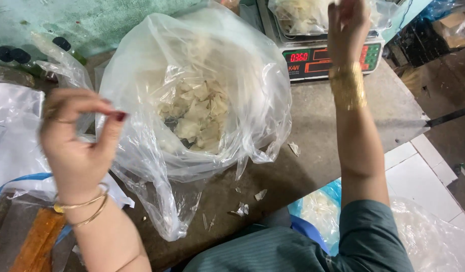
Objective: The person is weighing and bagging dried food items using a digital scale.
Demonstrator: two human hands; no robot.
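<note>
Large clear plastic bag (pixel 192 90): stands open on the counter (pixel 313 146), mouth upward, partly filled with pale, thin chips (pixel 197 116). Small clear bag (pixel 303 15): holds similar chips, rests on the scale (pixel 313 55).
</note>
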